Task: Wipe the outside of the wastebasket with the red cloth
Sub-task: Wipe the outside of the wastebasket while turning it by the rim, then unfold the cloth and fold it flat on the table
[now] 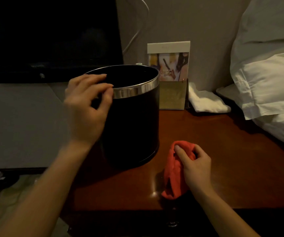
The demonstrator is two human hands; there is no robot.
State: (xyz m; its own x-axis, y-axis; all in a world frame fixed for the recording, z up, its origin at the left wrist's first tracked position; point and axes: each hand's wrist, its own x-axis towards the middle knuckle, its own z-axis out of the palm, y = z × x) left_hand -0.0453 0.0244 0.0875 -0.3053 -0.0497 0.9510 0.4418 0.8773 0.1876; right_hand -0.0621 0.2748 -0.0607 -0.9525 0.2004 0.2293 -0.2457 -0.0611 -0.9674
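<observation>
A black round wastebasket with a shiny metal rim stands upright on the left part of a reddish wooden nightstand. My left hand is at the basket's left rim, fingers loosely curled, fingertips at or just off the metal band; I cannot tell if they grip it. My right hand holds a bunched red cloth low over the nightstand, to the right of the basket and apart from it.
A card stand with a brochure stands behind the basket against the wall. A folded white towel lies beside it. White pillows overhang the nightstand's right side. A dark screen is at the back left.
</observation>
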